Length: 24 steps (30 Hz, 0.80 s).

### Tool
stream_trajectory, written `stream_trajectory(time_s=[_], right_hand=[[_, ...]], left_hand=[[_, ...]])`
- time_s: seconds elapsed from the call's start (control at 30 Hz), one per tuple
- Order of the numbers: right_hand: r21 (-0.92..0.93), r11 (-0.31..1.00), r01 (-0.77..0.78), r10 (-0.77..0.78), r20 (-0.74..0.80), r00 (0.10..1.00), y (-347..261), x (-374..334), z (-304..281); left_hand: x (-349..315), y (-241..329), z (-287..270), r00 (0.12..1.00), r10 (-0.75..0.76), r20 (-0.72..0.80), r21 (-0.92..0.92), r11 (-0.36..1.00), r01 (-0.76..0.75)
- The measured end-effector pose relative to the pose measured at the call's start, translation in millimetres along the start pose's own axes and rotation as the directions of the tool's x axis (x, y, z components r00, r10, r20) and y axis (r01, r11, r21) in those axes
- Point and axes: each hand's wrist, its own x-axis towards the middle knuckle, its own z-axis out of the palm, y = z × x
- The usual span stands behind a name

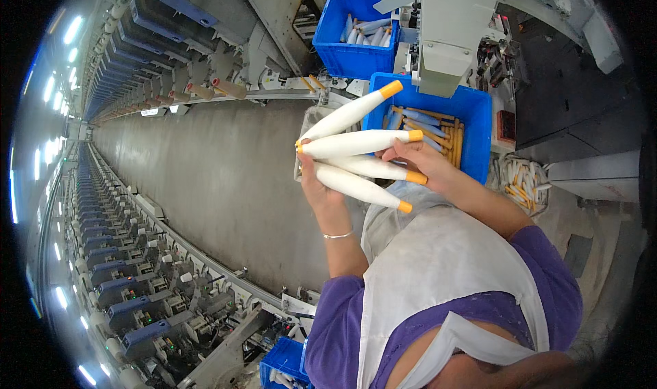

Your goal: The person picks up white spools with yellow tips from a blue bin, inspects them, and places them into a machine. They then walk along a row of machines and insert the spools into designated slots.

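Several spindle-shaped bobbins of white yarn (349, 144) with orange tube ends fan out in front of my chest. My left hand (323, 189) is closed round their gathered ends, and a thin bracelet circles that wrist. At the opposite ends, my right hand (423, 162) is closed at the orange tips of the middle bobbins, its fingers partly hidden by them. Just beyond my right hand stands a blue crate (474, 112) with orange tubes and pale blue-white bobbins in it.
A second blue crate (352, 59) of bobbins stands farther off beside a white machine housing (448, 33). At right is a container of white and orange bobbins (525, 184). Rows of spinning-machine units (130, 279) flank the grey aisle floor (219, 163). Another blue crate (280, 361) sits low left.
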Motion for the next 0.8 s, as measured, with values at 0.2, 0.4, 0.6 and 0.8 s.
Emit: stream_trajectory(time_s=[0.2,0.4,0.6,0.8], right_hand=[[0.01,0.978,0.207,-0.207,-0.023,0.978,14.7,-12.0,-36.1],[-0.022,0.824,0.566,-0.467,-0.59,0.658,-34.2,-70.3,-139.3],[-0.8,0.58,0.157,-0.573,-0.263,0.776,-19.2,-64.7,-102.5],[-0.921,-0.196,0.338,-0.536,0.389,0.749,-17.1,-14.4,-13.7]], left_hand=[[-1.6,9.6,-8.9,0.997,0.039,-0.062,-0.005,0.999,-0.039],[2.5,12.6,-16.7,0.995,0.053,-0.087,0.002,0.999,-0.053],[14.0,3.6,-5.3,0.999,-0.03,-0.04,0.006,1.0,0.03],[11.1,-7.7,6.7,0.987,-0.16,-0.01,0.119,0.98,0.16]])
